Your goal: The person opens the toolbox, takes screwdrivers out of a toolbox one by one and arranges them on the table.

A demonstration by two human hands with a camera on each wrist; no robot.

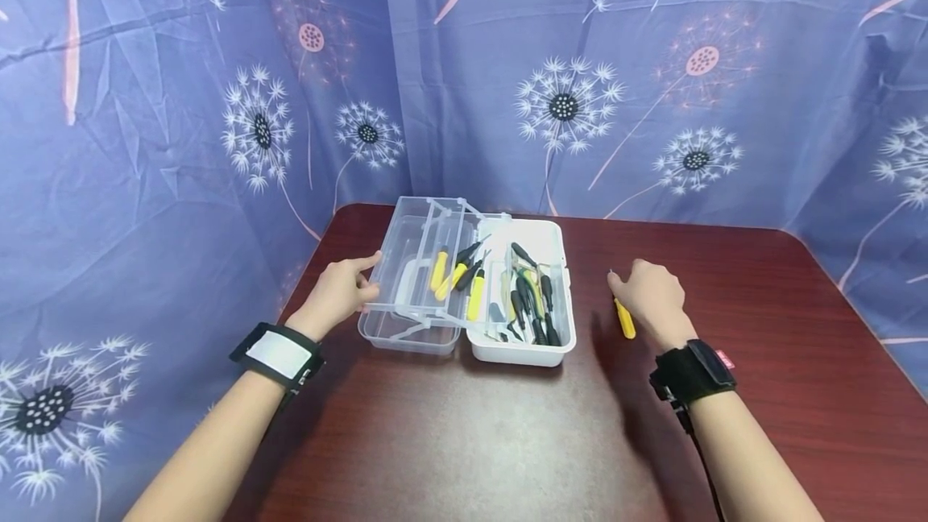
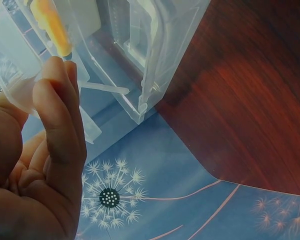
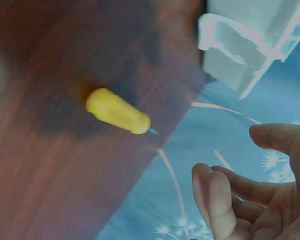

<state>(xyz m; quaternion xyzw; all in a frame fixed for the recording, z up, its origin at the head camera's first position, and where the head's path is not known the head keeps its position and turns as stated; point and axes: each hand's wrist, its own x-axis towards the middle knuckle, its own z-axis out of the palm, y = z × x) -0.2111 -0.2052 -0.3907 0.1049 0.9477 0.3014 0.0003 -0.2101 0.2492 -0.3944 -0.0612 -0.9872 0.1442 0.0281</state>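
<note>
My left hand (image 1: pixel 335 294) pinches the left edge of a clear plastic tray (image 1: pixel 401 260) that is swung out from a toolbox (image 1: pixel 516 355). In the left wrist view, the fingers (image 2: pixel 57 107) curl at the tray's end, beside a yellow handle (image 2: pixel 54 30). Several screwdrivers with yellow or black handles lie in the tray. To the right of the toolbox, my right hand (image 1: pixel 650 296) hovers over a short yellow screwdriver (image 1: pixel 624 321). The right wrist view shows thumb and fingers spread apart, with a gap between them and the yellow screwdriver (image 3: pixel 119 111).
The toolbox's white base holds several black-handled tools (image 1: pixel 538 304). Its clear lid (image 1: pixel 409 342) lies folded out to the left, under the tray. A brown wooden table (image 1: pixel 507 441) carries everything. A blue dandelion-print curtain (image 1: pixel 464 87) hangs behind and at both sides.
</note>
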